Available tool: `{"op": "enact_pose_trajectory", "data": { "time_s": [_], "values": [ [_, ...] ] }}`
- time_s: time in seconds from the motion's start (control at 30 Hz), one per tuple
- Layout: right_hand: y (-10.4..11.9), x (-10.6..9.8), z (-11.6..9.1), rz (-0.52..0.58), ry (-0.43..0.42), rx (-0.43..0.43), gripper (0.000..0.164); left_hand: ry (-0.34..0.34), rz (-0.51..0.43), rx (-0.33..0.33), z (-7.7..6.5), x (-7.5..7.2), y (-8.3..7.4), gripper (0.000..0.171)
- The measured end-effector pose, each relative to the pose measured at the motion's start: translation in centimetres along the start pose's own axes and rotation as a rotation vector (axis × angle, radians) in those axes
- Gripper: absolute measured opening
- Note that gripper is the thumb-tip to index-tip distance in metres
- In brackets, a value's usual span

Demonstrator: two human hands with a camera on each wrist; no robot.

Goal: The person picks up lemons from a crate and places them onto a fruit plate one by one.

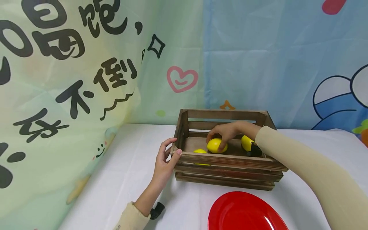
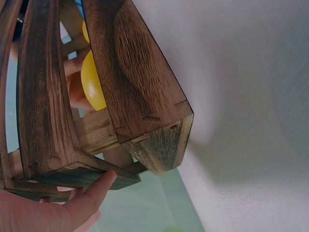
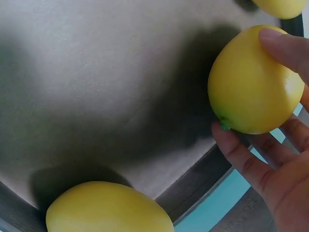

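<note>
A brown slatted wooden crate [image 1: 230,158] stands on the white table with yellow lemons inside. My right hand [image 1: 227,131] reaches down into it and holds a lemon [image 1: 215,146] between thumb and fingers. In the right wrist view, the held lemon [image 3: 253,82] shows a small green tip beside one fingertip. A second lemon [image 1: 200,151] lies near the crate's front left, partly hidden by the front slat. Under my right wrist, toward the right end, is another lemon [image 1: 246,143]. My left hand [image 1: 166,161] grips the crate's left front corner, its thumb [image 2: 99,191] against the wood.
A red plate [image 1: 214,207] lies on the table in front of the crate, cut off by the lower frame edge. Printed cloth [image 1: 244,64] hangs behind and along the left side. A black wrist camera [image 1: 157,210] sits at my left cuff.
</note>
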State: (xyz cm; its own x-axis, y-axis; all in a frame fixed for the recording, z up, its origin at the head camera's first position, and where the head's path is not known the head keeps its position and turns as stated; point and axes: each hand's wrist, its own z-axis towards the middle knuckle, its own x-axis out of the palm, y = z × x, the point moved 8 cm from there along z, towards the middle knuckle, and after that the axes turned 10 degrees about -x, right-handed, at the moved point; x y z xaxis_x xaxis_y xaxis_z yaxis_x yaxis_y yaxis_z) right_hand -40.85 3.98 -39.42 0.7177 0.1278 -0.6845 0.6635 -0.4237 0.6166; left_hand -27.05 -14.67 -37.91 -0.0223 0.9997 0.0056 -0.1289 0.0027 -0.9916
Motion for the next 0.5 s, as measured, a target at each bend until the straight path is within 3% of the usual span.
{"op": "enact_pose_trajectory", "data": {
  "time_s": [0.33, 0.5],
  "values": [
    [0.8, -1.3, -1.0, -0.008, -0.093, -0.011, 0.06, 0.002, -0.003, -0.003, -0.2, 0.4, 0.2, 0.043],
    [2.1, -3.0, -1.4, 0.004, -0.175, -0.088, 0.057, -0.009, -0.004, 0.005, -0.1, 0.2, 0.0, 0.042]
  ]
}}
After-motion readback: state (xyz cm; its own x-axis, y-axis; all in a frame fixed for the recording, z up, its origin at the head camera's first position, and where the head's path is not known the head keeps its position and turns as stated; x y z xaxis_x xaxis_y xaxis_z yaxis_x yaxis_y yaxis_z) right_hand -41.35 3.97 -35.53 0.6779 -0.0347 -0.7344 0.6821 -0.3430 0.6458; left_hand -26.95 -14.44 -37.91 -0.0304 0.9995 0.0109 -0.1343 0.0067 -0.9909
